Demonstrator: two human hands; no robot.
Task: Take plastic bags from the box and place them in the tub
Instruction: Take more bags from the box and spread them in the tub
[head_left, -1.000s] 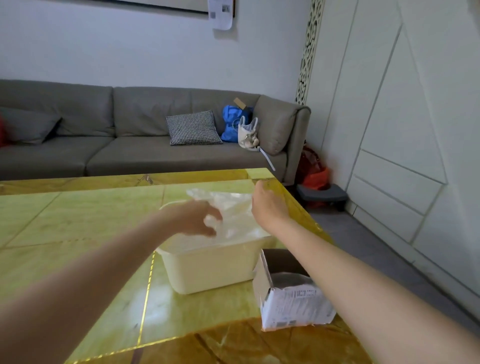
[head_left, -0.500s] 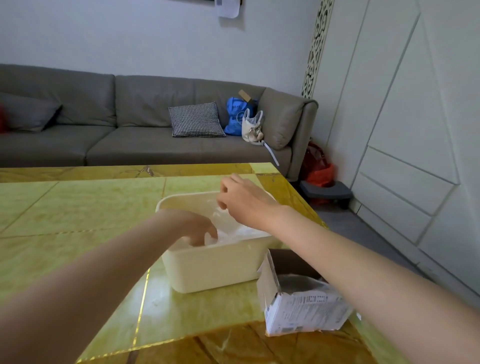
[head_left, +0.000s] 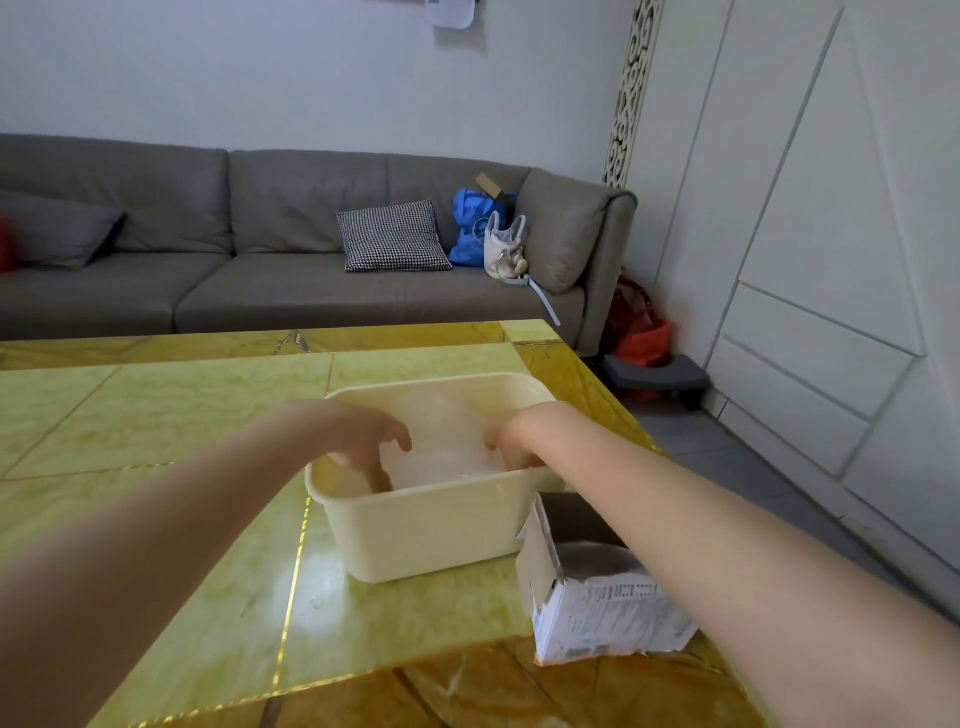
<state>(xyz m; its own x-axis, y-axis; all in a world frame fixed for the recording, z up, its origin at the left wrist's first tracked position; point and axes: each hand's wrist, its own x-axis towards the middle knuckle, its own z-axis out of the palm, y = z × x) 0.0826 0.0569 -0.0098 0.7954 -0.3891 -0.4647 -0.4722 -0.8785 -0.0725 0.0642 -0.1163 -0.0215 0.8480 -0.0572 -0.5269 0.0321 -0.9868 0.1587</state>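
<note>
Inside tub (head_left: 431, 525): both grips' closure unclear, on plastic bags (head_left: 447, 457); box (head_left: 597, 597) alongside.

No text can be read with certainty. The white printed label on the near face of the small open cardboard box (head_left: 605, 613) carries rows of dark characters and a line of larger block print, all too blurred to make out. The white paper sheet (head_left: 451, 10) hanging on the far wall bears faint grey marks, likewise illegible.
</note>
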